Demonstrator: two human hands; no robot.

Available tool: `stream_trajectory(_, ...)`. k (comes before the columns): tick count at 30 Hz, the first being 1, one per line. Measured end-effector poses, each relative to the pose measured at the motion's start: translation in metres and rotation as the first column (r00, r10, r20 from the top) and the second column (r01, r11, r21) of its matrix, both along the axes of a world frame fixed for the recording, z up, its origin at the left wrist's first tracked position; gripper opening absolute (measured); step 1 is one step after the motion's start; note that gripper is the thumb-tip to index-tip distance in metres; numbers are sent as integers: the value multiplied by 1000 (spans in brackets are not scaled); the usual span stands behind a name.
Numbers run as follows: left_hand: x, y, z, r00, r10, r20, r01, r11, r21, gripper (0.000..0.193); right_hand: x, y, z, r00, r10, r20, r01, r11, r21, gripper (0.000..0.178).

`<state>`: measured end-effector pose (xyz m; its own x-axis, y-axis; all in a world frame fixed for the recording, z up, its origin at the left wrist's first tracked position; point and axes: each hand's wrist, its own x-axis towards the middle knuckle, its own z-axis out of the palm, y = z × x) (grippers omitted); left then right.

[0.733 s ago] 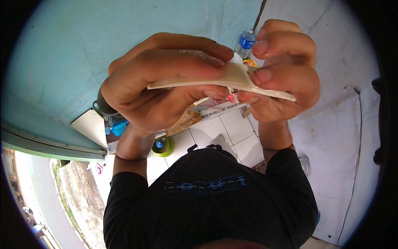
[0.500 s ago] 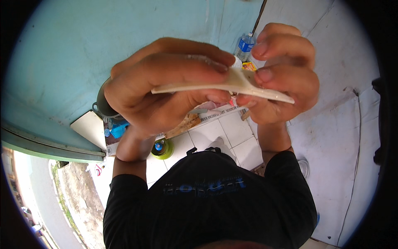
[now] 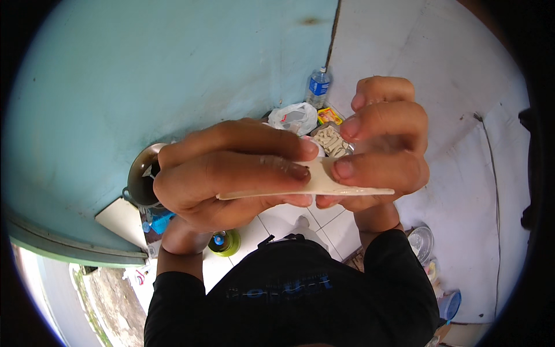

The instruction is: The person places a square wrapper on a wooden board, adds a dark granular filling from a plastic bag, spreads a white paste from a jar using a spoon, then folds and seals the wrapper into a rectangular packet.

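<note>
A thin, flat, cream-coloured sheet of dough [image 3: 319, 180] is held up in front of me, seen nearly edge-on. My left hand [image 3: 228, 168] pinches its left part, fingers on top and thumb beneath. On the other side my right hand [image 3: 388, 153] grips it between index finger and thumb, its other fingers curled above. Both thumbs press the underside close together near the middle. Much of the sheet's upper face lies hidden behind my fingers. Behind the hands, several pale dough-like pieces [image 3: 331, 140] lie in a container.
A dark wok [image 3: 139, 180] stands by the blue wall at left, near a pale board [image 3: 120, 222]. In the corner are a water bottle [image 3: 317, 91], a white plastic bag [image 3: 295, 118] and a yellow packet [image 3: 329, 115]. A green gas cylinder [image 3: 232, 243] and a round metal lid [image 3: 423, 244] sit lower.
Both hands and the dough sheet appear lower in the picture, and the sheet's right end sits more level. The pale pieces and plastic bag behind have come into fuller view. Both grips stay.
</note>
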<state>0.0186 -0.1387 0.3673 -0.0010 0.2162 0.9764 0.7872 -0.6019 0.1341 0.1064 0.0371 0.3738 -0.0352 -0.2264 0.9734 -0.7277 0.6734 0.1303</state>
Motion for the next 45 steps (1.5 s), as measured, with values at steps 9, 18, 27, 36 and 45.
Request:
stream_trajectory(9, 18, 29, -5, 962, -255, 95, 259, 965, -33, 28, 59, 16, -1, 954, -270, -130, 274, 962, 13, 29)
stream_trajectory(18, 73, 73, 2, 936, -346, -62, 340, 936, -90, 33, 136, 28, -4, 980, -196, 41, 198, 978, -58, 25)
stream_trajectory(27, 128, 89, 12, 982, -173, -80, 162, 979, -122, 24, 188, 74, -2, 994, -97, 42, 99, 994, -41, 27)
stream_trajectory(36, 194, 110, 38, 977, -98, -188, 85, 994, -71, 20, 232, 129, 11, 989, 150, 1, -150, 988, -49, 32)
stream_trajectory(45, 264, 114, 39, 974, -4, -225, -5, 999, -39, 25, 270, 141, 10, 963, 267, 26, -266, 964, -25, 27)
